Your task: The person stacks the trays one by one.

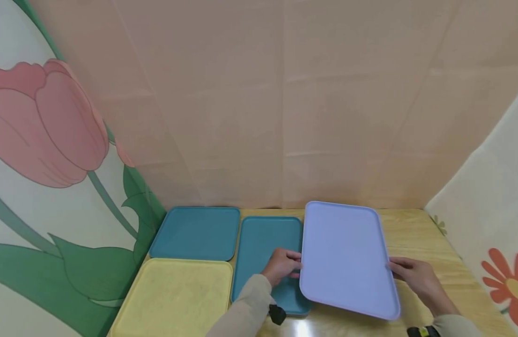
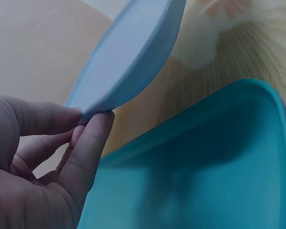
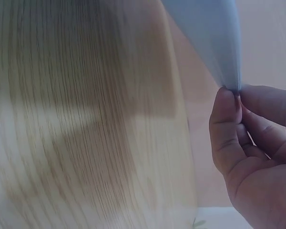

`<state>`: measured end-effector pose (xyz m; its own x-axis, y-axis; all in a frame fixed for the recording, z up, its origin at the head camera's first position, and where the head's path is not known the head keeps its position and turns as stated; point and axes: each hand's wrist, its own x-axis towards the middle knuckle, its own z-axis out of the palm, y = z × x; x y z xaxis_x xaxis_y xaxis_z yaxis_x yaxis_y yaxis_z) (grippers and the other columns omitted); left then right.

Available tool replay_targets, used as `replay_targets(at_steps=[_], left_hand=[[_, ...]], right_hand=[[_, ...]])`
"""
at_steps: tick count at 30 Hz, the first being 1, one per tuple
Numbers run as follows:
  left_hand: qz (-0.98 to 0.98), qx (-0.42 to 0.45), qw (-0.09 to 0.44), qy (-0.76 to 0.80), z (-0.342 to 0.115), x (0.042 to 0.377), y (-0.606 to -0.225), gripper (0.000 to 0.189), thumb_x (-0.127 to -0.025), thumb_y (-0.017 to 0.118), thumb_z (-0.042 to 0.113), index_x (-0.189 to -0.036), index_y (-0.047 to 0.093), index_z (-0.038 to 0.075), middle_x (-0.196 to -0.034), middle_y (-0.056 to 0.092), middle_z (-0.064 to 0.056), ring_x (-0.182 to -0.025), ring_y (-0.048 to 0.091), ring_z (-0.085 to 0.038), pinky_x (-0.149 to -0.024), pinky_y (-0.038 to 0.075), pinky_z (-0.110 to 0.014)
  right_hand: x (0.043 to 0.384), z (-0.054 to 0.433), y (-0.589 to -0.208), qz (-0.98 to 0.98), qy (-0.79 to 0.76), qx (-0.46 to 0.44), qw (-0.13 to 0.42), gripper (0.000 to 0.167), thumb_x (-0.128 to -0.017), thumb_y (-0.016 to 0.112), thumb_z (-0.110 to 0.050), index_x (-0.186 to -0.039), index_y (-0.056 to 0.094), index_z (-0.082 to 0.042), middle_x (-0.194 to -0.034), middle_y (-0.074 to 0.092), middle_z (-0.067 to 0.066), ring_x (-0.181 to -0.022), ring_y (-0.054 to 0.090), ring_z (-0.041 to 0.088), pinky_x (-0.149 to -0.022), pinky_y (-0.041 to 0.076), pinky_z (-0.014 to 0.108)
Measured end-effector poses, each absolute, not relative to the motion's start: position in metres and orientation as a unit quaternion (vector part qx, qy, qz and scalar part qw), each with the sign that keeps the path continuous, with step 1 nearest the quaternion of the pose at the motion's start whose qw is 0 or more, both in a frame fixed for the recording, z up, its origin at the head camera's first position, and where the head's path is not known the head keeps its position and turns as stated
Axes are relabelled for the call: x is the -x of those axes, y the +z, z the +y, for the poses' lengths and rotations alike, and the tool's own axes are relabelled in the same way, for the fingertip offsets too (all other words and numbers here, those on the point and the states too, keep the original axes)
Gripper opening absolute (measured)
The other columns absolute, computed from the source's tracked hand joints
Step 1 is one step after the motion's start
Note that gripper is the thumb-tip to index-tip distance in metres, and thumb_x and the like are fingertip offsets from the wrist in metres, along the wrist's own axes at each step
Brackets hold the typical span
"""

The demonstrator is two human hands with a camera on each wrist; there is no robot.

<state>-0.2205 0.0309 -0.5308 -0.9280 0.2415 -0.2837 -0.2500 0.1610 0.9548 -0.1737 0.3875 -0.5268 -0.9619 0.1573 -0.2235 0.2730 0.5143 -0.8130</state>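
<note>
A lavender rectangular tray [image 1: 347, 260] is held up off the wooden table, slightly tilted. My left hand [image 1: 282, 267] pinches its left edge between thumb and fingers, as the left wrist view shows with the tray's rim [image 2: 133, 62] at the fingertips. On the opposite long edge my right hand [image 1: 415, 278] pinches the rim; in the right wrist view the tray [image 3: 214, 38] rises from those fingertips. Below my left hand lies a teal tray [image 1: 267, 238], upright in orientation, and the lavender tray overlaps its right side in the head view.
Another teal tray [image 1: 196, 232] lies at the back left, with a yellow tray [image 1: 174, 299] in front of it. Wood-grain table [image 1: 410, 229] shows on the right. A plain beige backdrop [image 1: 280, 103] stands behind, with flower-printed cloths on both sides.
</note>
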Motion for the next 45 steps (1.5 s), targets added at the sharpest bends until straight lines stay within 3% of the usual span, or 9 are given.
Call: replay_targets(at_steps=[9, 17, 25, 45], left_hand=[[0.73, 0.006, 0.187, 0.658, 0.013, 0.219, -0.537, 0.024, -0.085, 0.071, -0.01, -0.109, 0.073, -0.008, -0.096, 0.072, -0.009, -0.088, 0.069, -0.02, -0.066, 0.062, -0.035], [0.734, 0.017, 0.19, 0.652, -0.002, 0.215, -0.54, 0.023, -0.087, 0.072, -0.005, -0.109, 0.074, -0.004, -0.098, 0.072, -0.007, -0.088, 0.069, -0.018, -0.068, 0.062, -0.034], [0.737, 0.014, 0.18, 0.651, -0.018, 0.212, -0.541, 0.022, -0.086, 0.071, -0.007, -0.109, 0.073, -0.006, -0.097, 0.072, -0.009, -0.087, 0.069, -0.019, -0.067, 0.062, -0.034], [0.748, 0.037, 0.173, 0.64, -0.051, 0.209, -0.537, 0.024, -0.087, 0.071, -0.007, -0.111, 0.073, -0.005, -0.1, 0.072, -0.011, -0.087, 0.069, -0.019, -0.069, 0.062, -0.035]], right_hand=[[0.177, 0.37, -0.529, 0.856, -0.5, -0.119, 0.056, 0.056, -0.1, 0.063, -0.023, -0.132, 0.05, 0.021, -0.122, 0.063, 0.031, -0.086, 0.068, 0.007, -0.078, 0.059, 0.029], [0.182, 0.356, -0.531, 0.848, -0.509, -0.131, 0.066, 0.053, -0.1, 0.063, -0.021, -0.131, 0.051, 0.02, -0.124, 0.061, 0.032, -0.095, 0.069, 0.019, -0.081, 0.06, 0.036], [0.182, 0.339, -0.532, 0.836, -0.535, -0.111, 0.051, 0.049, -0.099, 0.064, -0.014, -0.129, 0.051, 0.022, -0.119, 0.064, 0.031, -0.084, 0.066, 0.004, -0.078, 0.06, 0.028], [0.191, 0.305, -0.542, 0.825, -0.552, -0.112, 0.055, 0.042, -0.098, 0.064, -0.012, -0.126, 0.056, 0.019, -0.116, 0.066, 0.028, -0.092, 0.069, 0.017, -0.08, 0.06, 0.034]])
